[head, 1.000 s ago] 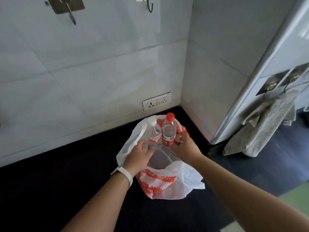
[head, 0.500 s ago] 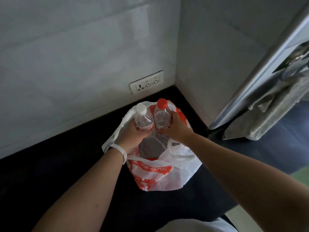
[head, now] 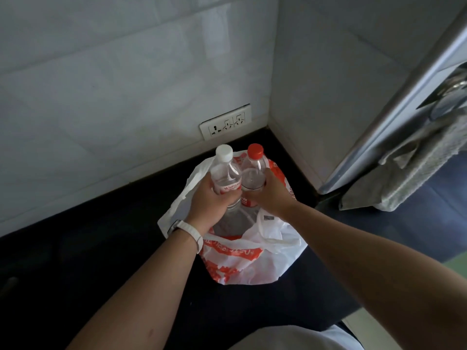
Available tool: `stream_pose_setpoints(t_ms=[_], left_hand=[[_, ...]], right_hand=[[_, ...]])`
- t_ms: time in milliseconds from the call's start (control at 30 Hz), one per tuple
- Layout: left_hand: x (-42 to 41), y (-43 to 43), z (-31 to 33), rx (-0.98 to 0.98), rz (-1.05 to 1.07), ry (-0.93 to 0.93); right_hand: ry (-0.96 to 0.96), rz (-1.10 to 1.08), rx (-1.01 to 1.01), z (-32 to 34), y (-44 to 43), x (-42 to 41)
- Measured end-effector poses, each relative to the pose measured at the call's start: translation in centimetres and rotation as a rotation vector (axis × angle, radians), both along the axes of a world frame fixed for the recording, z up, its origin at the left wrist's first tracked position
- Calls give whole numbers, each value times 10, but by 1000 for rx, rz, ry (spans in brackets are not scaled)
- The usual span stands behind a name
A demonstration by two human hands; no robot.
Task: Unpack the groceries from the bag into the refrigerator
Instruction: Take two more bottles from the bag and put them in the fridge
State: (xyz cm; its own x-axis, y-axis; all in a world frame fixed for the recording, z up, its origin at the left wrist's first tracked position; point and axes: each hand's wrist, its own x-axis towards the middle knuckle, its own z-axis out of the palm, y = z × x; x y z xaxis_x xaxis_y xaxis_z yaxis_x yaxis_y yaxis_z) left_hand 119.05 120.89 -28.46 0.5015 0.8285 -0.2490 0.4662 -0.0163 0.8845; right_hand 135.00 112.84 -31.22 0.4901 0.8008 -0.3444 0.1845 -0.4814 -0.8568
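A white and red plastic bag [head: 242, 263] sits open on the dark counter [head: 75, 261] near the wall corner. Two clear water bottles stand side by side in its mouth. My left hand [head: 209, 200] grips the white-capped bottle [head: 226, 173] around its body. My right hand [head: 270, 193] grips the red-capped bottle [head: 254, 170]. Both bottles stick up above the bag's rim, and their lower parts are hidden by my hands and the bag. The refrigerator [head: 404, 97] stands at the right with its grey edge in view.
A wall socket [head: 226, 125] is set low in the tiled wall just behind the bag. A grey towel [head: 414, 170] hangs from a hook on the refrigerator's side. A green floor patch shows at the far right.
Both hands closed around the bottles and raised them a little out of the bag. My head moved closer and tilted down, so the wall hooks left the view.
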Motion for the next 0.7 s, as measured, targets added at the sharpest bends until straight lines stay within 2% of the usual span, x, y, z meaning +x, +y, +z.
stream_pose_setpoints(t_ms=[400,700], left_hand=[[-21,-70,37,22,-8,-209],[-44,-118,93,-204,-34,-585]], right_hand=[[56,-2,243,74,-76,-20],[220,39,386,112,-119,-55]])
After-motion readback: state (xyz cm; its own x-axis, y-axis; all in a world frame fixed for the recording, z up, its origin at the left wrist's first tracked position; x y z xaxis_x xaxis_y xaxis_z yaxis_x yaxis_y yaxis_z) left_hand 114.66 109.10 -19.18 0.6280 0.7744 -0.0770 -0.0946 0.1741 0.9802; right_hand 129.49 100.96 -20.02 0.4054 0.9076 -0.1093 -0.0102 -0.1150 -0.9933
